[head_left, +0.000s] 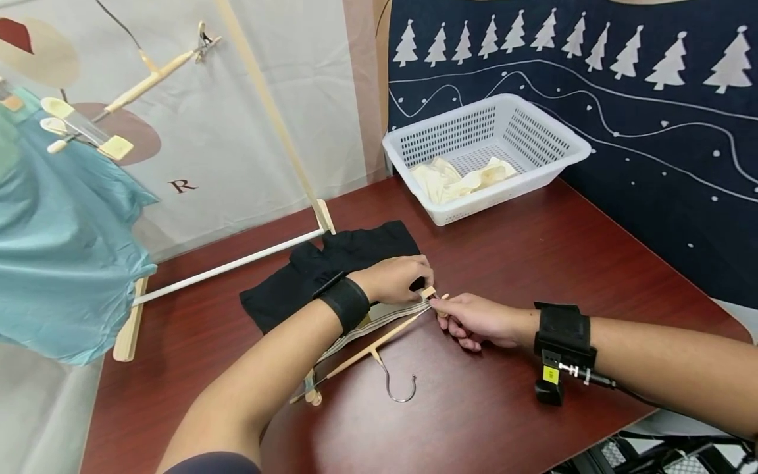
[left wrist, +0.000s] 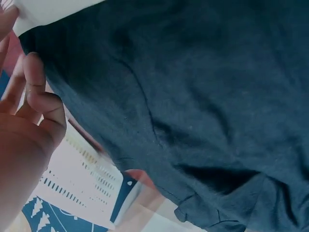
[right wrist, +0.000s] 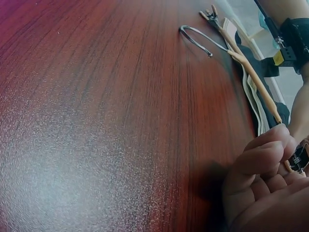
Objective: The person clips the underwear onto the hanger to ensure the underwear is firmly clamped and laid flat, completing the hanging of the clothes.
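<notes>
Just below the centre of the frame, a person's right hand (head_left: 480, 321) pinched the clip (head_left: 429, 293) at one end of a wooden hanger (head_left: 373, 347). The hanger lay beside the pale waistband (head_left: 379, 322) of a black garment (head_left: 373, 245). The left hand (head_left: 397, 276) bent over the waistband (whether it gripped anything could not be told). A white basket (head_left: 503, 197) stood at upper right.

The reddish-brown table (head_left: 503, 257) bears a black garment (head_left: 287, 291), clip hanger (head_left: 374, 347), white basket (head_left: 491, 202) and rack's feet (head_left: 130, 326).
</notes>
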Motion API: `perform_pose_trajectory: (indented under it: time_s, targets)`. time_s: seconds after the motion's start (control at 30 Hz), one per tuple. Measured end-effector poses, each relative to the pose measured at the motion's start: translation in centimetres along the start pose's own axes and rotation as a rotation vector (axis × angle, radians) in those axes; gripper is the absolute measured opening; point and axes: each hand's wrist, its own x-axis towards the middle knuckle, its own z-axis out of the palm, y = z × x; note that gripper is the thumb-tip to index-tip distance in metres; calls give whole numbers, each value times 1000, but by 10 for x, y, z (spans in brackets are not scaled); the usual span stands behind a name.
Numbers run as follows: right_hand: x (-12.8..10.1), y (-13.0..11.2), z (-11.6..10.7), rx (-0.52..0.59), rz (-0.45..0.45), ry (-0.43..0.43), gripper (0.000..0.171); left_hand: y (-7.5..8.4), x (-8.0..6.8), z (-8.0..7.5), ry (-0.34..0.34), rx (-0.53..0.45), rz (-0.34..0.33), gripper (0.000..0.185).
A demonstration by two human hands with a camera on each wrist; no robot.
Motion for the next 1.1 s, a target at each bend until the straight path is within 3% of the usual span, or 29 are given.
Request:
perform_pose_trajectory:
  time_s: [0.17,0.37,0.53,0.73,0.9,1.1]
  targets:
    - [1,0,1,-20,-34,-47,51,-1,3,-3,-29,-33,0,22]
    - [1,2,2,-18,-38,-77,47,-7,6,-1,-32,-67,10,10]
    - [1,4,3,-15,-45,-88,44,-15,8,0,-37,-237,-2,10]
    - [5,8,3,15,-81,-80,37,-24,8,-2,-86,-444,-69,11]
    - [8,8,4,40,-89,-59,38,-28,8,-5,-122,-521,-107,13]
    - [11,5,4,66,-77,-53,37,-30,8,-7,-132,-548,-106,15]
